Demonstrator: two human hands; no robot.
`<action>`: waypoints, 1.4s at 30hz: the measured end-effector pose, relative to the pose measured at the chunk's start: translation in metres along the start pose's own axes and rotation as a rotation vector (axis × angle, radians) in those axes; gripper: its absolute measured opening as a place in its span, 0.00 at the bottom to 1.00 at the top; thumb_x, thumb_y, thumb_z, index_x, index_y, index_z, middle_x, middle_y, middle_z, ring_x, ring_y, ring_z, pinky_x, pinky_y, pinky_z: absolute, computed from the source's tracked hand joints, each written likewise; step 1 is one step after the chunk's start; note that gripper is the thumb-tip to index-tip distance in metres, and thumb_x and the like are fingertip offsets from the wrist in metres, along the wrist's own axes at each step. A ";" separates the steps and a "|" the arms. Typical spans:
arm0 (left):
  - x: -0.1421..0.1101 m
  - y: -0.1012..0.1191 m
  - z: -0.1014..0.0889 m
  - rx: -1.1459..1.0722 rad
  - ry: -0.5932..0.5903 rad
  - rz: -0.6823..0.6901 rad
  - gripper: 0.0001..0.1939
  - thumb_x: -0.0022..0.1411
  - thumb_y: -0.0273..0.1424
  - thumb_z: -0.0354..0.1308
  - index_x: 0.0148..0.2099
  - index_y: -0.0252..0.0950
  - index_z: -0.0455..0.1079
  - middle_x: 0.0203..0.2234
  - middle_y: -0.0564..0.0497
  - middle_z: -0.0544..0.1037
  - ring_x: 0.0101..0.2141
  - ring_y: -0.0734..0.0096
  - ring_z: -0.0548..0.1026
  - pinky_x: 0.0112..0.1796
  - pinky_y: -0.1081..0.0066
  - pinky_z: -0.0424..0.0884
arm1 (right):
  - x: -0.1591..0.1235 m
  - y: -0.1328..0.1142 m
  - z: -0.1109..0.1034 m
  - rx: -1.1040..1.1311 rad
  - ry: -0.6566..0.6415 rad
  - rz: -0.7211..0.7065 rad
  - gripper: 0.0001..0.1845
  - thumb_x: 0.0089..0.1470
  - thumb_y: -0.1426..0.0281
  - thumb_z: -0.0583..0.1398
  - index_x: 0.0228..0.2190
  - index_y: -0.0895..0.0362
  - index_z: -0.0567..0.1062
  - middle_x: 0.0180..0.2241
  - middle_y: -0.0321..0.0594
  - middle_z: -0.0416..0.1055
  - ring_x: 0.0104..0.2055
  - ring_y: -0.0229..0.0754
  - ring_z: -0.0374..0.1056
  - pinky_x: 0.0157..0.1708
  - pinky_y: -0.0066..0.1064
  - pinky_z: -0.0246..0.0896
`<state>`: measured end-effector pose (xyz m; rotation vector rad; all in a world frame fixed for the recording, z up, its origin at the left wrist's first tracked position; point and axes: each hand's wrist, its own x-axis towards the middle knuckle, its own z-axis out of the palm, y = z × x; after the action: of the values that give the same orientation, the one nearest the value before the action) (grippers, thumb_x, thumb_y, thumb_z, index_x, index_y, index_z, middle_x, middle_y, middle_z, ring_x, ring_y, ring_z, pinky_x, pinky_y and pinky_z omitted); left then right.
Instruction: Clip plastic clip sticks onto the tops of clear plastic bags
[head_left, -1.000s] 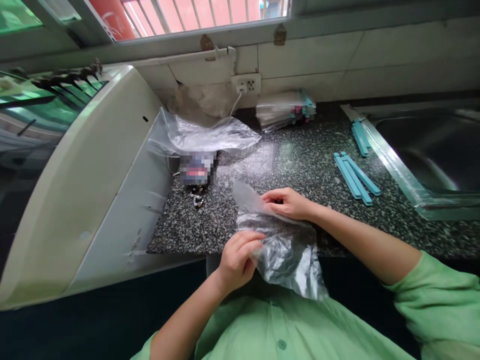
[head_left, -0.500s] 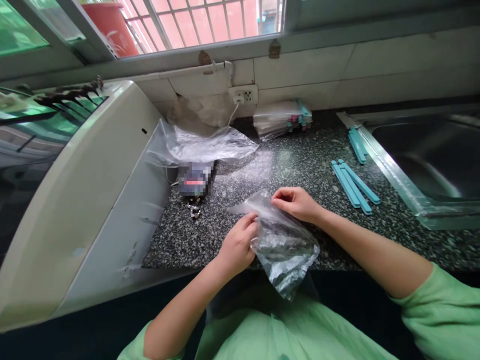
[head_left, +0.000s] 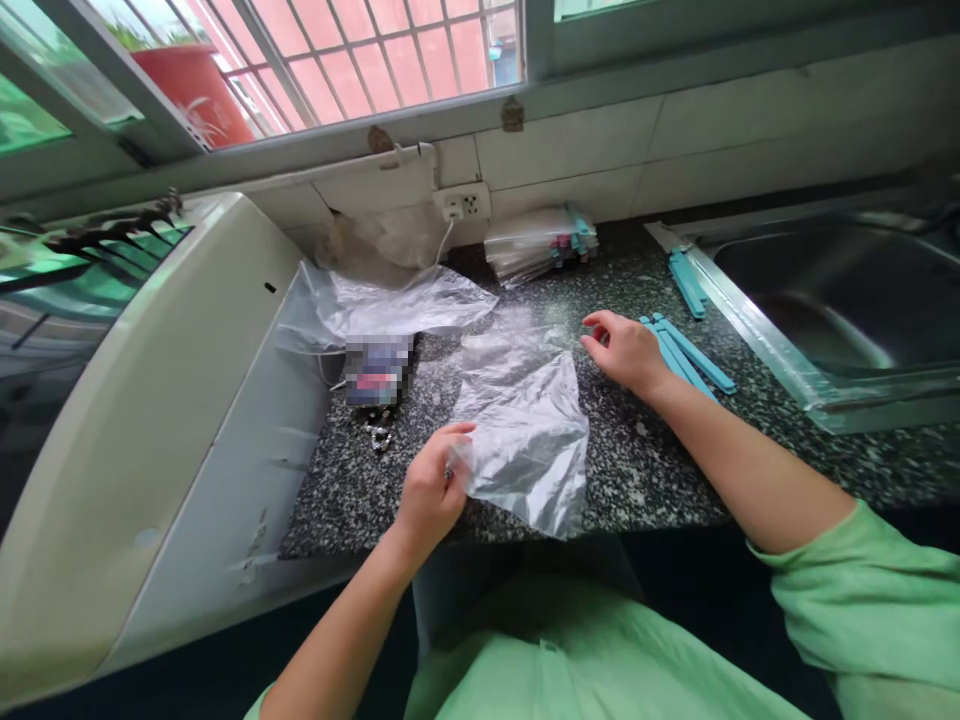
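Note:
A clear plastic bag (head_left: 529, 430) lies spread out on the speckled countertop in front of me. My left hand (head_left: 433, 485) pinches its left edge between thumb and fingers. Beyond the bag's right edge, my right hand (head_left: 626, 352) hovers with thumb and fingers apart and nothing between them. Close beside that hand are several light-blue sealing clips (head_left: 694, 352), long and thin, partly hidden behind it.
More blue clips (head_left: 686, 285) lie by the metal sink (head_left: 787, 375) on the right. A bundle of clipped bags (head_left: 525, 248) rests against the wall. Another plastic sheet (head_left: 390, 300), a blurred-out phone-like object (head_left: 377, 370) and a beaded chain (head_left: 380, 435) are left, near a white appliance (head_left: 247, 400).
The bag has gone from bunched up between both hands to laid flat on the counter. My right hand has let go and moved right and up; my left hand has shifted left.

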<state>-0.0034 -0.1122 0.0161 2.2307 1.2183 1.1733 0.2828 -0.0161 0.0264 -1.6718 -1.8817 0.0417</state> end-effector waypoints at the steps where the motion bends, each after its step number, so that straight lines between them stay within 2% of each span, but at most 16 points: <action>1: 0.001 -0.001 -0.003 -0.003 0.028 -0.023 0.07 0.54 0.22 0.51 0.36 0.36 0.66 0.38 0.45 0.75 0.40 0.65 0.74 0.40 0.65 0.70 | -0.002 -0.002 -0.002 0.024 -0.001 -0.074 0.12 0.49 0.69 0.57 0.37 0.57 0.73 0.27 0.41 0.73 0.27 0.41 0.66 0.28 0.30 0.57; 5: 0.008 -0.007 -0.011 -0.008 0.127 -0.123 0.06 0.53 0.25 0.54 0.36 0.35 0.68 0.38 0.47 0.76 0.39 0.65 0.74 0.41 0.66 0.69 | -0.019 -0.010 -0.011 -0.014 -0.163 -0.350 0.14 0.49 0.68 0.59 0.40 0.55 0.73 0.32 0.41 0.72 0.29 0.39 0.65 0.28 0.29 0.56; 9: 0.012 -0.011 -0.011 -0.033 0.175 -0.253 0.09 0.53 0.27 0.55 0.38 0.34 0.70 0.35 0.48 0.77 0.35 0.67 0.75 0.38 0.69 0.69 | -0.042 -0.020 -0.014 -0.029 -0.285 -0.575 0.20 0.48 0.62 0.61 0.44 0.52 0.71 0.36 0.41 0.71 0.31 0.39 0.65 0.27 0.28 0.55; 12: 0.018 -0.013 -0.007 -0.174 0.167 -0.372 0.09 0.53 0.31 0.56 0.36 0.32 0.71 0.29 0.48 0.77 0.30 0.69 0.75 0.32 0.71 0.70 | -0.057 -0.028 -0.012 0.032 -0.257 -0.721 0.17 0.50 0.58 0.59 0.42 0.50 0.72 0.35 0.39 0.71 0.31 0.38 0.64 0.29 0.28 0.56; 15: 0.028 -0.018 -0.002 -0.389 0.112 -0.517 0.11 0.50 0.35 0.57 0.33 0.32 0.69 0.26 0.49 0.76 0.26 0.70 0.74 0.27 0.72 0.71 | -0.065 -0.034 -0.005 0.068 -0.170 -0.767 0.10 0.53 0.61 0.56 0.36 0.48 0.74 0.30 0.36 0.70 0.28 0.35 0.61 0.28 0.27 0.55; 20: 0.040 -0.033 0.001 -0.626 -0.038 -0.724 0.13 0.46 0.36 0.60 0.31 0.33 0.65 0.21 0.53 0.74 0.21 0.71 0.74 0.23 0.71 0.72 | -0.063 -0.038 0.002 0.211 -0.006 -0.662 0.09 0.54 0.67 0.54 0.27 0.53 0.74 0.25 0.37 0.68 0.24 0.33 0.59 0.25 0.27 0.55; 22: 0.043 -0.035 0.001 -0.662 -0.133 -0.778 0.15 0.45 0.38 0.62 0.30 0.33 0.63 0.19 0.54 0.73 0.20 0.71 0.74 0.21 0.73 0.71 | -0.060 -0.039 0.003 0.353 0.044 -0.577 0.09 0.53 0.69 0.55 0.26 0.56 0.72 0.24 0.37 0.66 0.23 0.33 0.58 0.24 0.26 0.55; 24: 0.045 -0.035 0.001 -0.705 -0.183 -0.790 0.18 0.45 0.41 0.62 0.30 0.33 0.63 0.21 0.51 0.75 0.20 0.71 0.74 0.19 0.74 0.69 | -0.057 -0.039 0.002 0.460 0.057 -0.444 0.09 0.53 0.69 0.55 0.24 0.57 0.71 0.21 0.36 0.64 0.21 0.32 0.57 0.22 0.26 0.54; 27: 0.045 -0.036 0.000 -0.753 -0.145 -0.744 0.23 0.45 0.47 0.60 0.34 0.32 0.66 0.26 0.48 0.77 0.22 0.72 0.73 0.20 0.75 0.68 | -0.050 -0.035 0.003 0.526 0.059 -0.193 0.12 0.52 0.67 0.56 0.20 0.57 0.68 0.17 0.33 0.61 0.19 0.32 0.54 0.20 0.26 0.51; 31: 0.043 -0.042 -0.003 -0.666 -0.104 -0.593 0.24 0.48 0.49 0.58 0.36 0.32 0.70 0.28 0.48 0.77 0.30 0.69 0.74 0.33 0.71 0.69 | -0.034 -0.023 0.009 0.579 0.080 0.065 0.14 0.49 0.64 0.56 0.17 0.57 0.66 0.15 0.30 0.55 0.19 0.32 0.51 0.20 0.26 0.48; 35: 0.049 -0.047 0.002 -0.419 -0.174 -0.535 0.21 0.44 0.44 0.62 0.36 0.34 0.71 0.31 0.48 0.77 0.35 0.65 0.72 0.40 0.67 0.66 | -0.013 -0.016 0.017 0.613 0.044 0.162 0.13 0.46 0.65 0.57 0.16 0.57 0.64 0.15 0.30 0.54 0.20 0.32 0.50 0.21 0.26 0.46; 38: 0.060 -0.050 0.011 -0.223 -0.143 -0.454 0.16 0.44 0.39 0.63 0.33 0.34 0.73 0.31 0.48 0.76 0.36 0.63 0.71 0.42 0.65 0.64 | 0.002 -0.017 0.021 0.664 0.018 0.188 0.14 0.45 0.65 0.56 0.14 0.56 0.61 0.15 0.30 0.53 0.20 0.32 0.50 0.21 0.26 0.46; 40: 0.067 -0.052 0.017 -0.185 -0.096 -0.389 0.12 0.45 0.38 0.61 0.30 0.35 0.73 0.30 0.48 0.76 0.37 0.63 0.71 0.43 0.65 0.64 | 0.008 -0.017 0.022 0.685 0.017 0.197 0.14 0.44 0.65 0.56 0.14 0.56 0.61 0.15 0.31 0.54 0.20 0.32 0.50 0.21 0.26 0.46; 42: 0.072 -0.054 0.021 -0.227 -0.094 -0.394 0.12 0.46 0.37 0.59 0.31 0.35 0.73 0.30 0.48 0.77 0.36 0.63 0.72 0.42 0.66 0.64 | 0.010 -0.014 0.021 0.679 0.009 0.201 0.13 0.43 0.65 0.56 0.14 0.56 0.62 0.15 0.31 0.55 0.20 0.33 0.51 0.22 0.27 0.47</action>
<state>0.0051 -0.0208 0.0061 1.7588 1.3338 0.9838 0.2607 -0.0025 0.0196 -1.3566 -1.4477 0.6738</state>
